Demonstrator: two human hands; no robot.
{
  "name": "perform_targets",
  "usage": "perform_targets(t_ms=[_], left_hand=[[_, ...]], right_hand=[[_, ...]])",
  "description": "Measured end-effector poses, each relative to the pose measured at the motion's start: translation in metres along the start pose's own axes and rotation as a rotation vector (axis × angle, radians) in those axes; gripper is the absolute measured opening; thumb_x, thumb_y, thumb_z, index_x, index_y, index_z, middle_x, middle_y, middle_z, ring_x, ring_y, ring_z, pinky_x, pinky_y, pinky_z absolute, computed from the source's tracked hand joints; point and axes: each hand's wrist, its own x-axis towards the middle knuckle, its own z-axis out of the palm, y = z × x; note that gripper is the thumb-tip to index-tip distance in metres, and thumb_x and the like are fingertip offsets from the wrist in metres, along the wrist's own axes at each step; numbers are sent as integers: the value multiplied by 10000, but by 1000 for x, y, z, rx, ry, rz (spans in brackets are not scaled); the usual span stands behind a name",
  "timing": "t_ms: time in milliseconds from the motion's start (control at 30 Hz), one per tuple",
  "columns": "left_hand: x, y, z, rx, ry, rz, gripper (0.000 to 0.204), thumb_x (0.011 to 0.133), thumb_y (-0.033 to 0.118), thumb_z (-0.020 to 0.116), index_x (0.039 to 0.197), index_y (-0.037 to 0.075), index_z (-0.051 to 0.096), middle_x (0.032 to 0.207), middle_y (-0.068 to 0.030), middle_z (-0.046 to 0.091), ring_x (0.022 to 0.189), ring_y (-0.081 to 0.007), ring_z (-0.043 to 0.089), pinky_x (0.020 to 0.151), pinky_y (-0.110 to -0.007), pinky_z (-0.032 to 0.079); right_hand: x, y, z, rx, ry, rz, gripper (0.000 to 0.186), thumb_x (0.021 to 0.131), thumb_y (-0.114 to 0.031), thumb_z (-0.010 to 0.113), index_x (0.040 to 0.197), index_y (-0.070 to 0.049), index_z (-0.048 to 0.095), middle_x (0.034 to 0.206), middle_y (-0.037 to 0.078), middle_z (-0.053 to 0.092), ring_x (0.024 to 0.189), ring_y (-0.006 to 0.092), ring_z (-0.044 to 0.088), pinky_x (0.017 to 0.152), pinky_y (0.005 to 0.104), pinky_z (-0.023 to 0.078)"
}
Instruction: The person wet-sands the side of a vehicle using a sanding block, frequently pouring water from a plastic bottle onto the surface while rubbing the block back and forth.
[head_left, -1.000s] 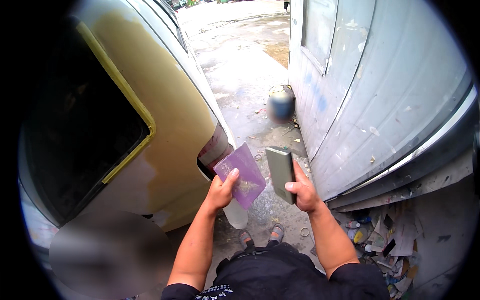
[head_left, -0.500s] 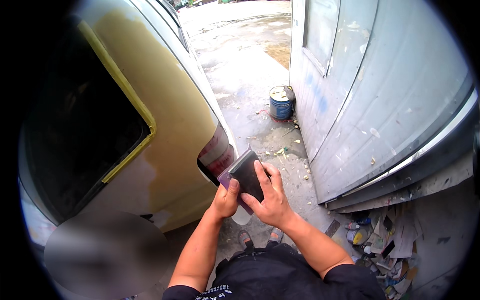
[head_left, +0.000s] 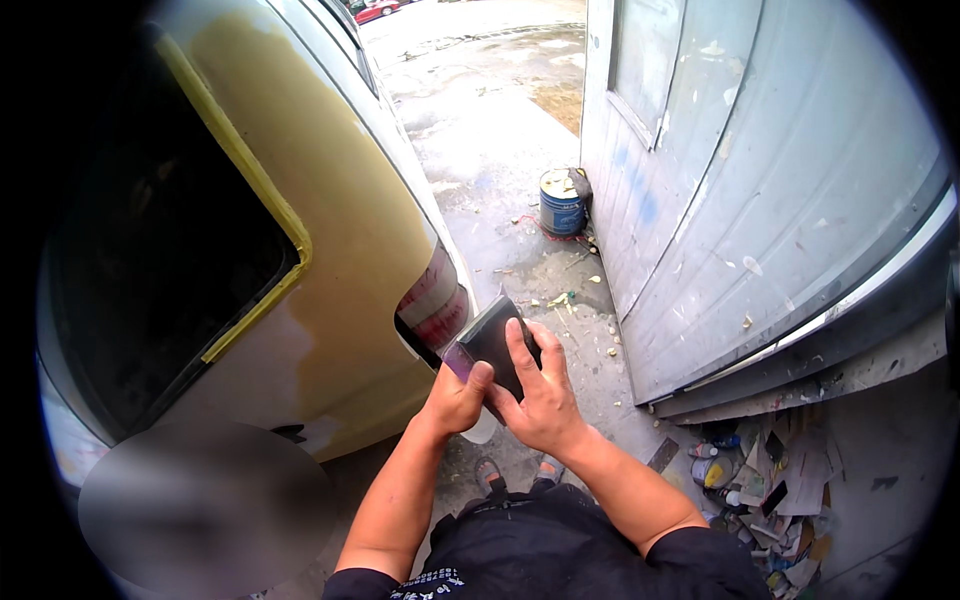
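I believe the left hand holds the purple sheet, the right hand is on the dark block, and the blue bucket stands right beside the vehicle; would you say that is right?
Not quite: the blue bucket stands beside the grey wall, not the vehicle, as the head view shows. The left hand does hold the purple sheet and the right hand is on the dark block.

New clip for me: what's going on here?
A person is working with both hands together in front of the body. The left hand grips a purple sheet, and the right hand holds a dark block over it, with the sheet showing along one edge. To the left stands a vehicle, its window edged with yellow tape.
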Motion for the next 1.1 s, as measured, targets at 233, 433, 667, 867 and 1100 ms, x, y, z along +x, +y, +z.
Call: perform_targets(t_ms=[233,433,667,867,1100], left_hand=[[3,4,0,-155,91,-99,527,941,260,669,1373,-9,533,1269,-81,626,1152,-172,574,1005,-351,464],[4,10,-7,-133,-40,-165,551,925,317,689,1345,-13,555,1220,-69,643,1135,-170,580,991,-348,467],[1,-4,-11,11,31,-157,450,976,282,641,1313,-10,583,1192,-78,667,1093,-167,595,971,-351,479],[-2,-14,-14,295,-3,-345,418,1009,348,584,1263,17,611,1102,-152,703,1010,-204,651,899,-364,512],[-4,-27,-3,474,32,-219,498,1075,440,379,1200,27,627,948,-127,699,825,-240,681,750,-376,540]], right_hand=[[5,5,-14,133,-120,61,822,850,-224,754,1552,-59,361,1392,231,461,1260,402,470,1098,469,373],[31,60,-26,814,-310,550,736,846,-275,820,1403,31,449,1308,165,583,1231,254,552,1062,406,434],[27,47,-20,936,-334,652,398,922,-105,724,1262,41,577,1117,119,683,1045,203,650,912,324,521],[7,16,-5,102,40,203,372,925,-63,657,1280,39,613,1139,229,593,1017,389,642,850,380,540],[6,3,-7,-241,-70,-107,642,757,-83,738,1366,-86,534,1326,262,477,1247,461,498,1020,524,421]])
